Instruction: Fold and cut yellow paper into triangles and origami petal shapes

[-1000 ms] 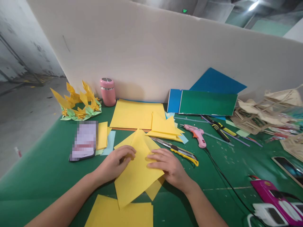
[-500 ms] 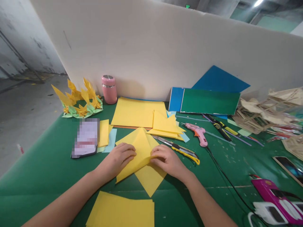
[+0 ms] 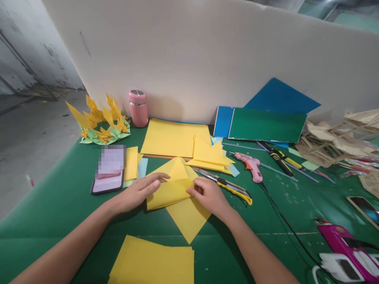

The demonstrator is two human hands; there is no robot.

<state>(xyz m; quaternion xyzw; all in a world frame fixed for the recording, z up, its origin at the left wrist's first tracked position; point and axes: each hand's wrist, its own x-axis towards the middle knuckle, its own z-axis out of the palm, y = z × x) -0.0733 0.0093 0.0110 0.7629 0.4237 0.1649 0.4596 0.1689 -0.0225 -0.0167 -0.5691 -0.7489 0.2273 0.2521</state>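
Note:
A yellow paper sheet (image 3: 183,213) lies partly folded on the green table (image 3: 59,209) in front of me. My left hand (image 3: 139,191) rests flat on its left part, fingers stretched out over the folded flap. My right hand (image 3: 209,195) pinches the right end of that flap, fingers curled on the paper. More yellow sheets (image 3: 154,262) lie at the near edge.
Behind the sheet lie a yellow utility knife (image 3: 227,185), a pink glue gun (image 3: 251,165), yellow paper stacks (image 3: 174,138), a phone (image 3: 109,169), a pink flask (image 3: 138,107), and folded yellow-green paper flowers (image 3: 100,122). Blue and green boards (image 3: 266,124) lean on the white partition. Wooden model parts (image 3: 334,138) and devices (image 3: 343,248) are at right.
The sheet's lower-left corner has been folded up and over toward the middle. My left hand went from curled to flat on the flap; my right hand closed onto its edge.

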